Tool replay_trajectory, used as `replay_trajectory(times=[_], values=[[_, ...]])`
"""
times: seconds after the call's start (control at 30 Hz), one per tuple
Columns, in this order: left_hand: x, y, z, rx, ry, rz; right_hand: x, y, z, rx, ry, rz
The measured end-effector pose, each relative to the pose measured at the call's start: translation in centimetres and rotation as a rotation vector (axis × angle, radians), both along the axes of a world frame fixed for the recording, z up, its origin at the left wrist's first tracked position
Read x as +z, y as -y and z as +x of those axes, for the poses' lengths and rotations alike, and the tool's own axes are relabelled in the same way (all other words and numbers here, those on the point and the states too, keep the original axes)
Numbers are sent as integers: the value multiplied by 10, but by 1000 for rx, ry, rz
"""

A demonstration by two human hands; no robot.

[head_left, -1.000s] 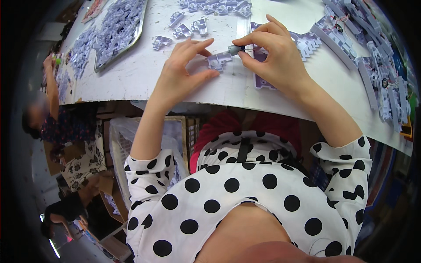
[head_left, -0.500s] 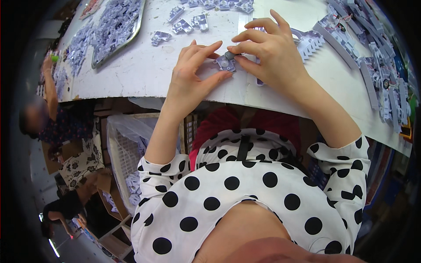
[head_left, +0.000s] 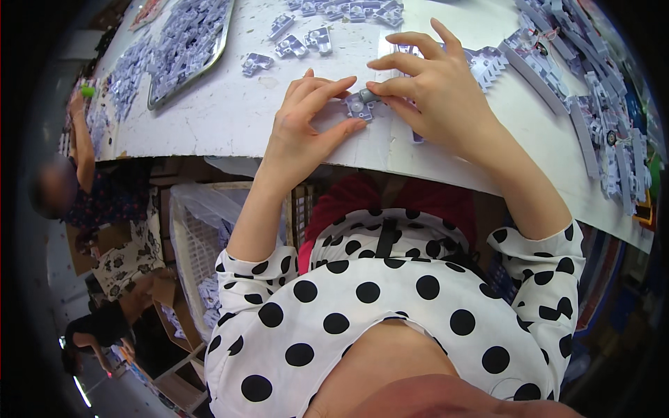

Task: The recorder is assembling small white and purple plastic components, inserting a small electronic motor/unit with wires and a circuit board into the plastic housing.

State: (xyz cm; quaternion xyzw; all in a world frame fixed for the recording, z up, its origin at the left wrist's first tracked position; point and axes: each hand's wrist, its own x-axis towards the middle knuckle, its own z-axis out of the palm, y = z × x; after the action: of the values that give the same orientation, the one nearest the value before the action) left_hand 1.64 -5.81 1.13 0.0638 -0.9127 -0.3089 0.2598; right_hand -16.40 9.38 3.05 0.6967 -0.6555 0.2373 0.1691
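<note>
Pinching a grey cylinder (head_left: 367, 96), right hand (head_left: 449, 94) facing curved left hand (head_left: 301, 129)

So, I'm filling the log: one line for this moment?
left hand: at lavender housing; right hand: holding grey motor; beyond: loose housings

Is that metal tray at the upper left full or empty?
Full, where it shows: pale purple parts lie heaped across the tray; its far end is cut off.

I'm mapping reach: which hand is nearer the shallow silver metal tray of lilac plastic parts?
Left. The left hand is right of the silver tray, apart from it; the right hand is farther right.
</note>
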Motion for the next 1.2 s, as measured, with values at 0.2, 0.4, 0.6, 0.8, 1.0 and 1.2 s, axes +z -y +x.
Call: replay_trajectory(times=[0.2,0.4,0.6,0.8,1.0,1.2], values=[[10,3,0,-65,85,35,0,-6,-2,-3,61,72],[36,92,-37,234,-24,35,1,-8,3,-8,96,126],[25,168,-95,277,64,-278,-2,-5,-2,6,244,135],[15,208,-108,311,129,-362,-6,2,2,38,232,99],[22,192,-113,163,298,-348,-11,1,0,-2,179,58],[31,198,-132,200,219,-314,-8,1,-1,12,181,73]])
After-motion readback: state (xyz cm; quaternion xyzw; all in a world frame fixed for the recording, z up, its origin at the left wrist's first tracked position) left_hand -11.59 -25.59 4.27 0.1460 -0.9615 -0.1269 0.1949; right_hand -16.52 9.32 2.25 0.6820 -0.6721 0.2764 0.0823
